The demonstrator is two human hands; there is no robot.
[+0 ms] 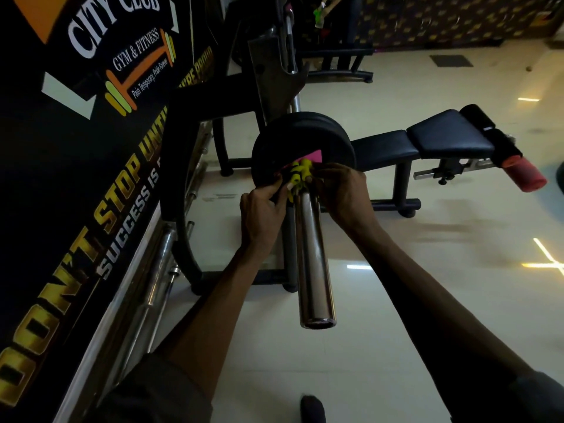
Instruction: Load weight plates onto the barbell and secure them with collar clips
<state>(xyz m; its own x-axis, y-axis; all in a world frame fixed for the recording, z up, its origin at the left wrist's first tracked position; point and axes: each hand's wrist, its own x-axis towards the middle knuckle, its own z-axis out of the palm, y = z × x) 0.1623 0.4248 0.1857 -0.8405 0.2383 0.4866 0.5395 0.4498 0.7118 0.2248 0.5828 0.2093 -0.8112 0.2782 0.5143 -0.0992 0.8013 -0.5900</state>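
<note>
A chrome barbell sleeve [314, 254] points toward me from the rack. Black weight plates [302, 132] sit on it at its far end, with a pink label on the outer face. A yellow-handled collar clip [298, 178] is on the sleeve right against the plates. My left hand [262, 215] grips the clip from the left side. My right hand [343, 193] holds it from the right, fingers curled around the handles. Most of the clip's spring is hidden by my fingers.
A black wall banner [76, 148] runs along the left, with spare bars [158, 270] leaning at its base. The black rack frame [180, 178] curves beside the plates. A black decline bench [427, 141] with a red roller stands to the right on the pale tiled floor.
</note>
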